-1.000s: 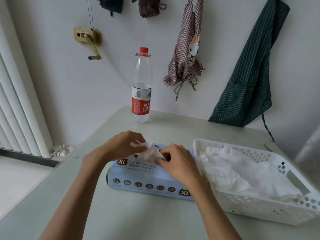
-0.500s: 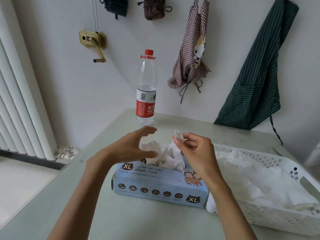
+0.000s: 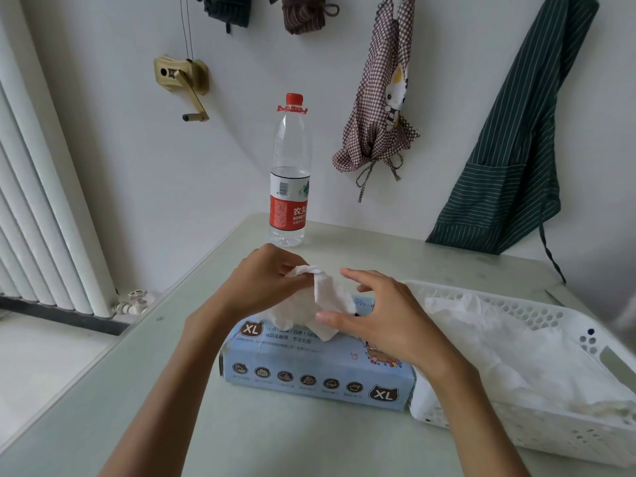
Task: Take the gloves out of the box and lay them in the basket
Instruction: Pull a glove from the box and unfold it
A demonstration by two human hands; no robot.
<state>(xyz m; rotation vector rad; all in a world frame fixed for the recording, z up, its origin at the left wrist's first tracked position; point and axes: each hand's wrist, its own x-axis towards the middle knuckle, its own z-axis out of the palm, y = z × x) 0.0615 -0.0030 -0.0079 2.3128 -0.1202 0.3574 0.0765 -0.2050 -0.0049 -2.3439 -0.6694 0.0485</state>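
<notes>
Left hand (image 3: 265, 280) pinches a glove (image 3: 323, 297) above the box (image 3: 309, 370); right hand (image 3: 385, 321) relaxed, perhaps touching it; next, carry rightward into the basket (image 3: 537, 438).

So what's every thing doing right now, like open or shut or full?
Left hand: pinches a glove.
Right hand: open, fingers spread beside it.
Glove: half out of the box.
Box: open on top.
Basket: holds gloves.
Bottle: upright, capped.

Soft daylight (edges bowed), sharp.
</notes>
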